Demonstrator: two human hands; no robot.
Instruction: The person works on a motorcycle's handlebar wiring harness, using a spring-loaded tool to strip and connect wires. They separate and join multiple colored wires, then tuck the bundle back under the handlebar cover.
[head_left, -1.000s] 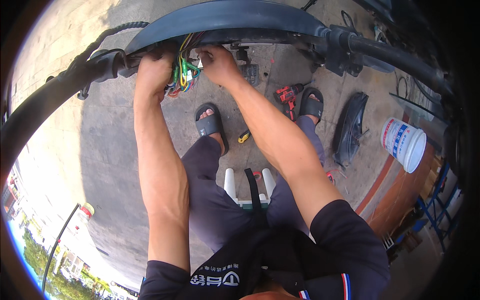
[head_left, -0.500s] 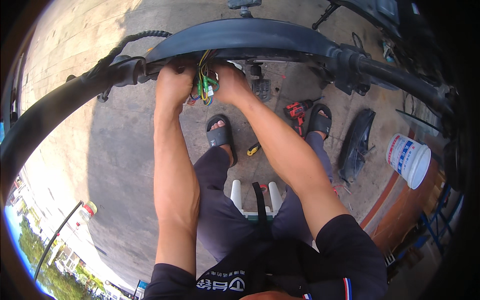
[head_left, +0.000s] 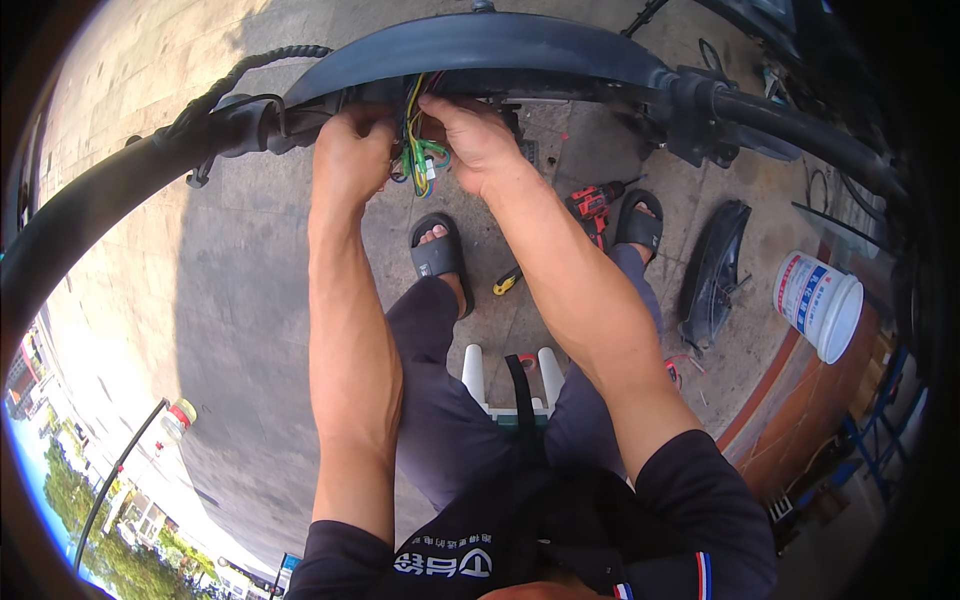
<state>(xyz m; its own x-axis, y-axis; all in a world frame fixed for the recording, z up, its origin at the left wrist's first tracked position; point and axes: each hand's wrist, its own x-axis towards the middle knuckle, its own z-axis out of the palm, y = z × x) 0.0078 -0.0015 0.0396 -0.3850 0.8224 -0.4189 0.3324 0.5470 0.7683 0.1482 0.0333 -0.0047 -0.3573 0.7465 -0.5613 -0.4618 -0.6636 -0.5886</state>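
A bundle of coloured wires [head_left: 415, 125] with green sleeved connectors [head_left: 410, 160] hangs from under a curved black cover [head_left: 480, 50] on a handlebar frame. My left hand [head_left: 350, 160] is just left of the bundle, fingers curled closed at the cover's underside; what they hold is hidden. My right hand [head_left: 480, 145] is at the bundle's right side, its fingertips reaching to the upper wires and the other fingers bent; whether they grip anything is unclear.
Below, a red-black drill [head_left: 590, 205] and a yellow-handled tool [head_left: 505, 285] lie on the pavement between my sandalled feet. Right of them are a black curved panel [head_left: 712, 270] and a white bucket [head_left: 815, 305]. A white-legged stool [head_left: 475, 375] is beneath me.
The camera view has shifted slightly against the scene. My right hand has changed its grasp, its index finger now higher on the wires. My left hand stays beside the bundle.
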